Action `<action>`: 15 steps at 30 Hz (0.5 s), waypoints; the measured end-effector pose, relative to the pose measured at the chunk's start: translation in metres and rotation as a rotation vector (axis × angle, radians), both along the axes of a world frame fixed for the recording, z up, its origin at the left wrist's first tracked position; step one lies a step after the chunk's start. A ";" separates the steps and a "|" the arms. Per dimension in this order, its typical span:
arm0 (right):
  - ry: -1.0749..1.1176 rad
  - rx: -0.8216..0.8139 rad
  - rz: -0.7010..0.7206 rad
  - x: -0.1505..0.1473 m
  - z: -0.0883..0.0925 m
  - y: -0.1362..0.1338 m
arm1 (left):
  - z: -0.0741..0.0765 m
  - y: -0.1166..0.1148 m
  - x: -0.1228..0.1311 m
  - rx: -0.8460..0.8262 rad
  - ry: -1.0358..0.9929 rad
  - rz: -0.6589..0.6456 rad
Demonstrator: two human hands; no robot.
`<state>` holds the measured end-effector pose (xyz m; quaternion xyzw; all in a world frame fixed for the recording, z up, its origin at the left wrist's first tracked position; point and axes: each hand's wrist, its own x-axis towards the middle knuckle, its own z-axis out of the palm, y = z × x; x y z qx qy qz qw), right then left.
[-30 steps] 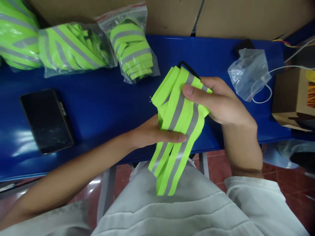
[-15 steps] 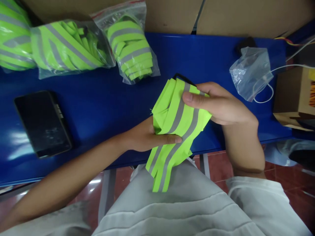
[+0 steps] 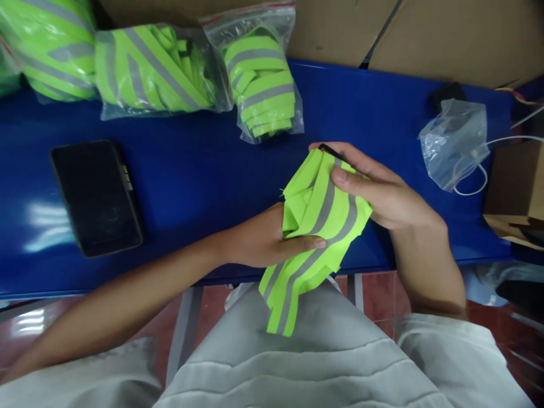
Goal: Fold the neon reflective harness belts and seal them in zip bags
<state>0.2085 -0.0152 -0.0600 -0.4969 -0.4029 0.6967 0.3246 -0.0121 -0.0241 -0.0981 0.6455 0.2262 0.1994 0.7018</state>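
A folded bundle of neon-yellow reflective strap (image 3: 319,218) with grey stripes is held between my two hands, over the front edge of the table. My left hand (image 3: 272,241) grips its lower left side, thumb across the front and fingers behind it. At the upper right, my right hand (image 3: 374,184) pinches the bundle, thumb on top and fingers underneath. A black buckle-like piece (image 3: 332,152) shows at the bundle's top edge. Loose strap ends (image 3: 281,311) hang down in front of my light grey clothing.
On the blue table (image 3: 204,175) lie clear bags of similar strap, one (image 3: 266,85) nearest the bundle. A black phone (image 3: 97,198) lies at left. An open plastic bag (image 3: 454,144), a white cable (image 3: 484,178) and a cardboard box (image 3: 512,187) are at right. Cardboard (image 3: 459,39) stands behind.
The view has shifted, so the table items appear farther right. My right fingers have moved around behind the bundle's top edge, by the black piece. Both hands keep their hold.
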 end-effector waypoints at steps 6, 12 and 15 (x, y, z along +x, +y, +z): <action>-0.050 0.030 0.118 -0.006 -0.021 0.001 | 0.009 0.000 -0.004 -0.017 0.032 0.030; 0.004 -0.014 -0.049 -0.002 -0.018 0.002 | 0.002 0.002 -0.001 -0.261 0.011 -0.005; 0.014 -0.012 -0.080 -0.001 -0.006 0.001 | -0.009 -0.004 0.006 -0.443 -0.070 -0.045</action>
